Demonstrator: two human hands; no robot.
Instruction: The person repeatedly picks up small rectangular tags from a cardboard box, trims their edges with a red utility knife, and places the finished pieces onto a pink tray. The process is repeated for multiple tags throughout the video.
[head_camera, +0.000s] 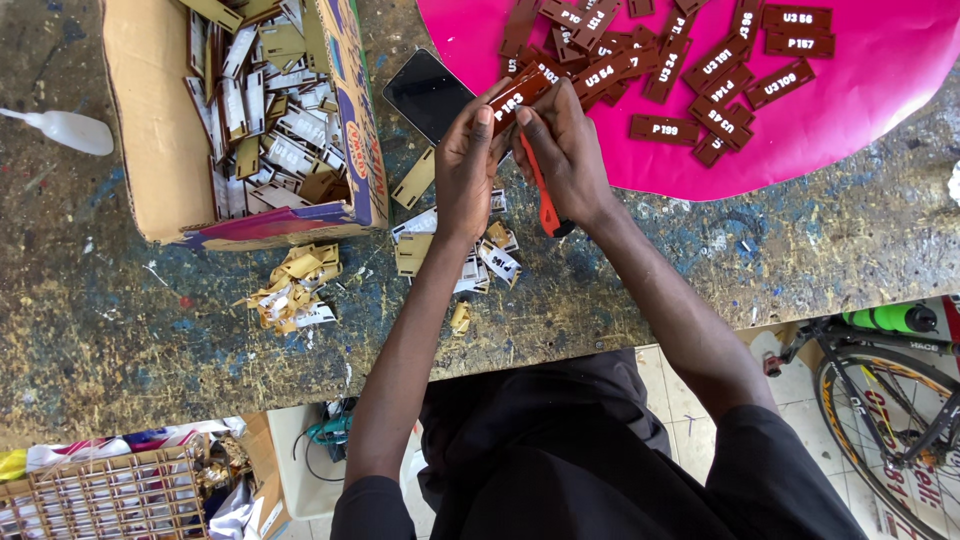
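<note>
My left hand (468, 165) pinches a small brown rectangular tag (519, 96) with white lettering, held above the paint-spattered workbench (130, 320). My right hand (565, 150) touches the same tag with its fingertips and grips a red-handled cutter (543, 200) that points down along the palm. Just beyond the hands, several more brown tags (690, 75) lie scattered on a bright pink sheet (870, 110). Peeled tan and white backing scraps (455, 250) lie on the bench under my wrists.
An open cardboard box (160, 130) of masked tags stands at the left. A black phone (428, 95) lies by the pink sheet. A white squeeze bottle (65, 130) rests far left. More scraps (295, 290) lie below the box. A bicycle wheel (890, 430) stands at the lower right.
</note>
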